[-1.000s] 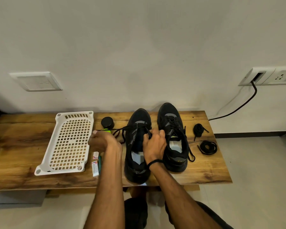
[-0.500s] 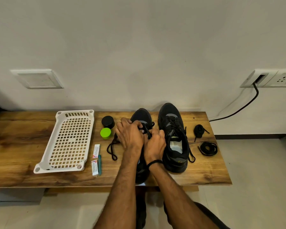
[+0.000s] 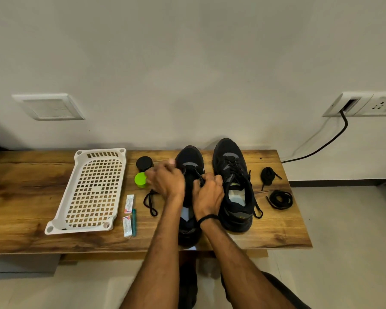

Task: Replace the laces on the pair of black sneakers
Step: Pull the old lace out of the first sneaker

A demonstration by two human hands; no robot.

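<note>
The wooden bench (image 3: 20, 230) ran along the wall, and the left sneaker (image 3: 191, 159) stood on it toe to the wall, its heel at the front edge. Well left of that sneaker lay a white slotted tray (image 3: 94, 190). Just right of it stood the right sneaker (image 3: 232, 186), fully laced.

Both forearms reached in from below and met over the left sneaker's tongue. The left hand (image 3: 167, 179) hovered knuckles-up at its left eyelets, fingers bent and blurred; whether it gripped anything I could not tell. The right hand (image 3: 208, 192), a black band at the wrist, was clenched at the sneaker's right side, pinching the lace (image 3: 151, 204), whose loose end trailed onto the wood left of the sneaker.

Two spare laces (image 3: 279, 199) lay coiled far to its right. A black jar (image 3: 144, 163) and green cap (image 3: 139, 179) sat near its left.
</note>
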